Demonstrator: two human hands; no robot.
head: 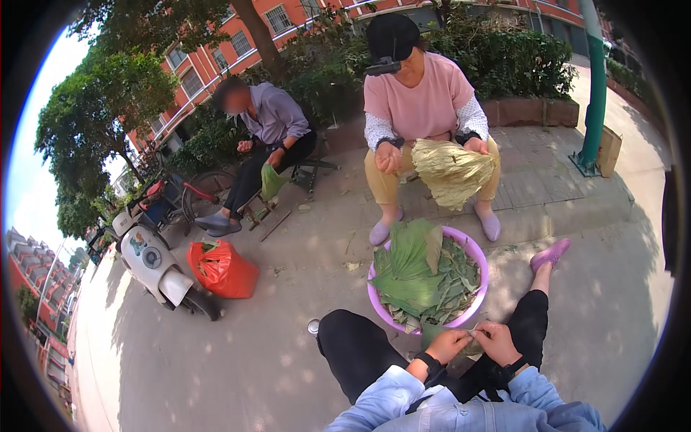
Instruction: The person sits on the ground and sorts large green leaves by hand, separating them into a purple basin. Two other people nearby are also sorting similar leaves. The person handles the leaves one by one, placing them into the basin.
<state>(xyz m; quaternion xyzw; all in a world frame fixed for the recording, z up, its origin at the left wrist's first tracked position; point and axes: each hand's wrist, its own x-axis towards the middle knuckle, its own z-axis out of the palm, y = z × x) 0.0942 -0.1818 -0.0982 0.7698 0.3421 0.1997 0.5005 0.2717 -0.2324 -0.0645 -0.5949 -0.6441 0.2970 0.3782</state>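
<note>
My left hand [448,346] and my right hand [497,342] meet over my lap, fingertips pinching a green leaf [430,333], apparently a lotus leaf. Part of it hangs behind and below my fingers, so its full shape is hidden. Just beyond my hands, a purple plastic basin [482,267] stands on the pavement, heaped with leaf pieces [459,281]. One large green lotus leaf [407,270] lies spread over the left of the heap. A brownish dry piece [433,248] rests on it.
Across the basin, a seated person [418,92] in pink holds a yellowed leaf [453,170]. Another person [278,116] sits farther left, holding a green leaf [272,182]. A red plastic bag [227,270] stands beside a white scooter [148,259]. A green pole [594,102] rises at right.
</note>
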